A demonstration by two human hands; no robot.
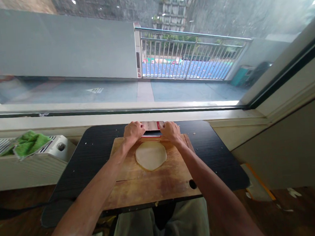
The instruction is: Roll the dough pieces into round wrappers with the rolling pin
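A flat round of pale rolled-out dough (150, 156) lies on the far half of a wooden cutting board (149, 190). Just beyond the dough, both my hands grip a long narrow cardboard box (152, 126) with pale and red print, which looks like a cling film box. My left hand (134, 131) is closed around its left end, and my right hand (171, 130) closes on the right end. Along its near side, a thin white and red strip (151, 136) shows at the board's far edge. Whatever the box contains is hidden.
The board rests on a black table (214, 153) with small crumbs, set against the window sill (200, 114). A radiator (59, 148) with a green cloth (32, 143) stands on the left. My legs (135, 227) are under the table's near edge.
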